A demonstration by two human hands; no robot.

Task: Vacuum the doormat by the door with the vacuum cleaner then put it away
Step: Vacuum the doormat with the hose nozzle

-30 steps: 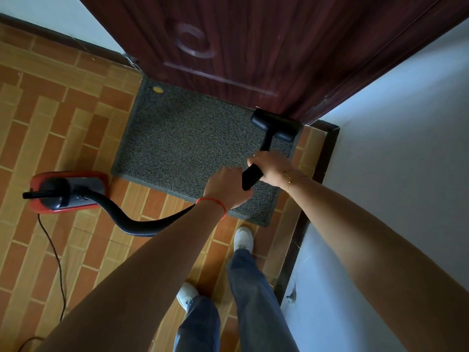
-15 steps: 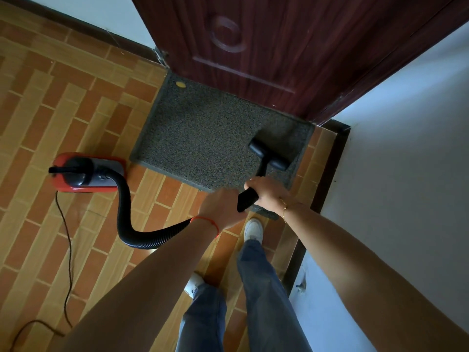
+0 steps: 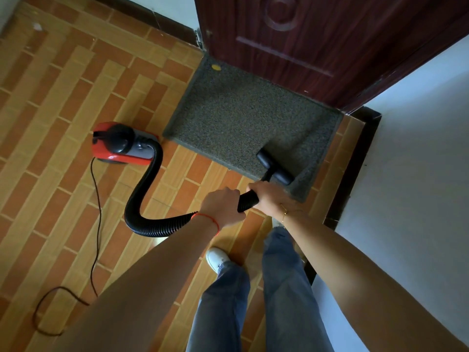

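**Mid-vacuum, put-away not started**

Both hands grip the black hose (image 3: 247, 200) near its nozzle end: left hand (image 3: 223, 205) behind, right hand (image 3: 270, 196) in front. Nozzle head (image 3: 275, 167) sits on the doormat (image 3: 236, 118), near its front right corner. Mat lies flush against the door (image 3: 317, 34). A yellow speck (image 3: 216, 67) remains at the far left corner, so my read: coverage incomplete. Red canister (image 3: 121, 144) sits on the tiles just left of the mat, cord (image 3: 95, 199) trailing. Stowing still pending.

Grey doormat (image 3: 236, 118) flat against door; red vacuum cleaner (image 3: 121, 146) beside it, nozzle (image 3: 275, 168) on mat.
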